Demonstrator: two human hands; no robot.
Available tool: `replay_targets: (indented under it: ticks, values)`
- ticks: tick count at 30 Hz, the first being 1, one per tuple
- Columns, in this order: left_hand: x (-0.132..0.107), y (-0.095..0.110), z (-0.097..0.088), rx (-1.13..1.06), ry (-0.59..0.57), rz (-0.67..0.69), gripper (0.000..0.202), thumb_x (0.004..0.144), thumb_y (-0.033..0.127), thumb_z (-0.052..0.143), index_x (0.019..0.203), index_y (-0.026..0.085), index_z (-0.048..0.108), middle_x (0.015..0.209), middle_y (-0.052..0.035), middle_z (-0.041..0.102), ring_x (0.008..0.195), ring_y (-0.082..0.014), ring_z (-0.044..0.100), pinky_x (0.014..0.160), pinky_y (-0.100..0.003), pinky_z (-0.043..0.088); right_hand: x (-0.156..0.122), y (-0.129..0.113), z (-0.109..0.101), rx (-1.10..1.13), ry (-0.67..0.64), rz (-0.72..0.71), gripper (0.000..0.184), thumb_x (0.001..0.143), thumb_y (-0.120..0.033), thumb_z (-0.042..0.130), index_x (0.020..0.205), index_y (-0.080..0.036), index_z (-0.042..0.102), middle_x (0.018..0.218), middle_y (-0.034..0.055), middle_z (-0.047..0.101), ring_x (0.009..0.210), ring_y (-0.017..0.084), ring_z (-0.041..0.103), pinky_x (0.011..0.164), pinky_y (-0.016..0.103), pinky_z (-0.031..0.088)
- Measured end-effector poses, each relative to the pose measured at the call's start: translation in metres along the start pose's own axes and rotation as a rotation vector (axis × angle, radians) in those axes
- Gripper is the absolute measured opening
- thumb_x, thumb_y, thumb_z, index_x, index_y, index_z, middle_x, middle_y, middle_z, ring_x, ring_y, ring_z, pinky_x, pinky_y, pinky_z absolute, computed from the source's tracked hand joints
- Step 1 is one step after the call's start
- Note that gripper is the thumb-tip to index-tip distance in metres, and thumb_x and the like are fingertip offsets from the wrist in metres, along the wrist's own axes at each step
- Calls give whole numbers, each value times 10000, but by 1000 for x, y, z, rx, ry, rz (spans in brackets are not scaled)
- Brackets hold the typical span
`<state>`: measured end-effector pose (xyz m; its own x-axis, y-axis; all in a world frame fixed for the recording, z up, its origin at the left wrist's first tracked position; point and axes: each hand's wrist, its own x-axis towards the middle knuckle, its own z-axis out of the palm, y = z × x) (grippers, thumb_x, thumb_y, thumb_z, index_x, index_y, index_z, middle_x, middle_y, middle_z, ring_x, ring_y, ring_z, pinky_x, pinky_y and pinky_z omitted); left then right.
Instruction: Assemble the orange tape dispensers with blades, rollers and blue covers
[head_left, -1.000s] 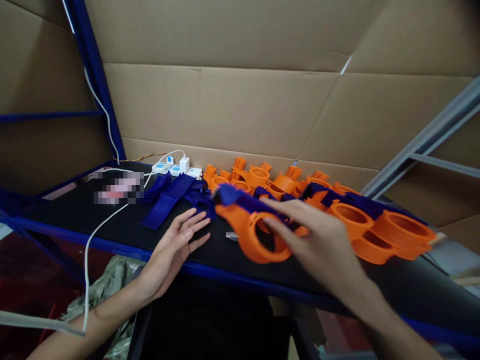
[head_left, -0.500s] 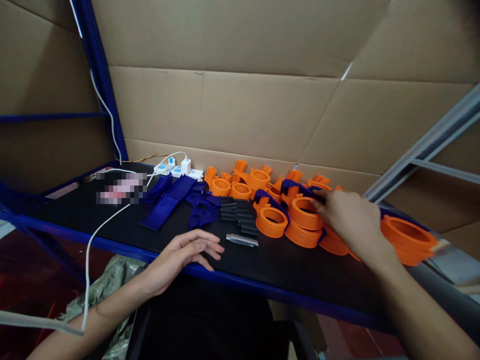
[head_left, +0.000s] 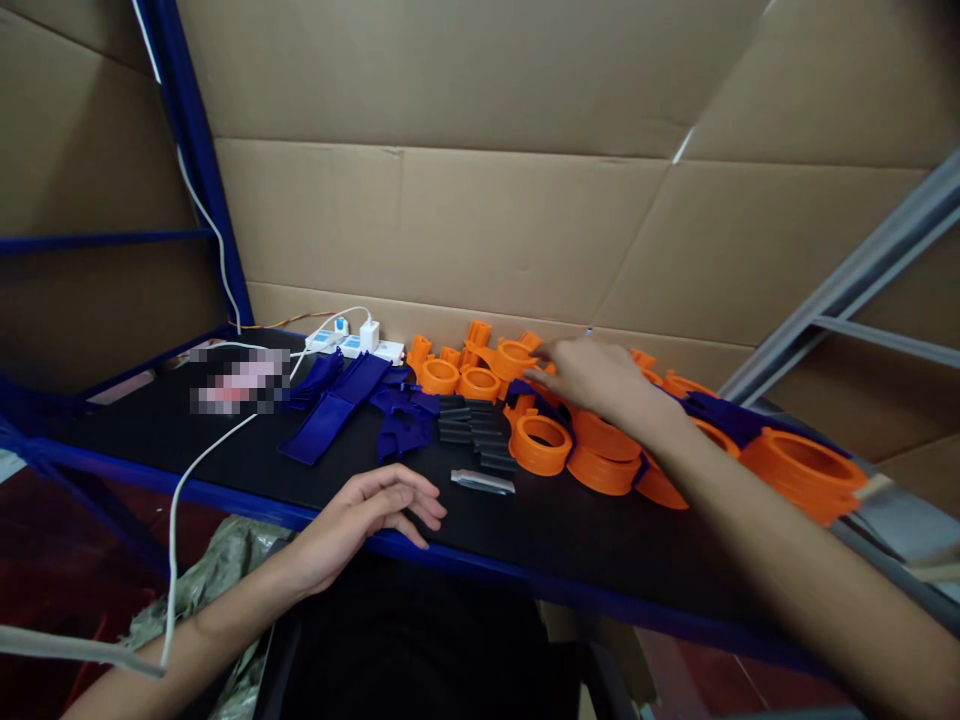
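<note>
My left hand (head_left: 382, 505) rests at the front edge of the black tabletop, fingers loosely spread and holding nothing. Just right of it lies a grey utility knife (head_left: 482, 482). My right hand (head_left: 592, 378) reaches over the orange plastic ring parts, thumb and fingers apart, close to a raised orange ring (head_left: 514, 355) at the back; whether it touches is hard to tell. Under my right wrist and forearm sit more orange rings (head_left: 540, 455), some fitted with dark blue pieces (head_left: 724, 415). Short black rollers (head_left: 472, 430) are grouped left of the rings.
Flat blue plastic plates (head_left: 337, 405) and smaller blue parts (head_left: 405, 420) lie left of the rollers. Behind them is a white power strip (head_left: 390, 350) with plugs. A white cable (head_left: 176, 530) hangs over the front left edge. Cardboard (head_left: 465, 220) walls the back.
My right hand has moved left and farther back, from the right-hand orange rings toward the back ones. My left hand has stayed in place. The view has shifted slightly.
</note>
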<state>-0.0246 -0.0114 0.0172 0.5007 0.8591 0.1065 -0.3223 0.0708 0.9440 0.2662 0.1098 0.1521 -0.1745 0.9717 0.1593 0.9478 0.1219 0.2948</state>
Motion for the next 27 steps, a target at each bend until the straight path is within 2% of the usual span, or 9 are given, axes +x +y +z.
replay_targets:
  ticks: [5, 9, 13, 16, 18, 20, 23, 25, 27]
  values:
    - [1, -1, -1, -8, -14, 0, 266, 934, 336, 618, 1070, 143, 740, 1017, -149, 748, 946, -269, 696, 820, -401, 565, 67, -21, -3, -28, -137, 1, 365, 957, -373, 626, 1253, -160, 611, 1261, 122, 621, 1091, 239, 634, 917, 421, 545]
    - [0, 1, 0, -25, -27, 3, 258, 938, 322, 612, 1061, 136, 740, 988, -150, 752, 937, -268, 698, 808, -397, 565, 72, -29, -1, -27, -101, -4, 355, 965, -360, 618, 1253, -154, 597, 1252, 103, 618, 1073, 223, 638, 910, 435, 554]
    - [3, -2, -1, -76, 15, 59, 280, 937, 296, 610, 1145, 141, 715, 1138, -176, 728, 1086, -310, 659, 857, -436, 563, 46, -39, -13, 38, 48, -66, 314, 988, -331, 548, 1105, -70, 678, 1139, 213, 679, 1094, 304, 641, 868, 394, 490]
    - [9, -7, -5, -160, 128, 173, 393, 923, 307, 632, 1294, 178, 636, 1361, -174, 637, 1282, -351, 562, 992, -503, 512, 7, -58, -25, 148, 99, -195, 353, 999, -417, 510, 1060, -126, 701, 1022, 149, 727, 961, 248, 671, 780, 305, 450]
    - [12, -8, -7, -223, 233, 261, 454, 925, 333, 636, 1357, 204, 585, 1447, -149, 579, 1360, -341, 501, 1071, -506, 462, -27, -75, -30, 399, 24, -427, 344, 989, -452, 533, 1014, -157, 710, 900, 59, 730, 786, 157, 655, 700, 239, 432]
    - [13, -7, -8, -271, 332, 319, 479, 926, 353, 638, 1379, 222, 560, 1469, -126, 564, 1379, -327, 489, 1093, -482, 456, -61, -89, -30, 706, -151, -663, 307, 976, -420, 571, 992, -150, 717, 830, 24, 713, 696, 116, 624, 636, 206, 420]
    - [9, -2, -7, -280, 406, 295, 512, 890, 355, 689, 1371, 240, 557, 1370, -117, 645, 1268, -336, 600, 1009, -465, 541, -96, -99, -22, 862, -292, -911, 249, 966, -377, 607, 1040, -174, 732, 855, 2, 719, 688, 97, 616, 659, 196, 435]
    - [7, 1, -5, -256, 408, 258, 489, 859, 347, 728, 1314, 231, 591, 1302, -116, 682, 1171, -335, 667, 918, -431, 599, -102, -94, -10, 791, -220, -882, 251, 984, -375, 579, 1077, -194, 726, 945, 17, 730, 768, 117, 643, 711, 218, 443]
    - [7, 2, -4, -236, 389, 229, 415, 842, 337, 748, 1219, 210, 633, 1289, -114, 684, 1114, -320, 697, 847, -374, 629, -100, -84, 7, 590, -92, -703, 264, 997, -383, 553, 1083, -194, 715, 996, 48, 728, 852, 168, 667, 707, 257, 433]
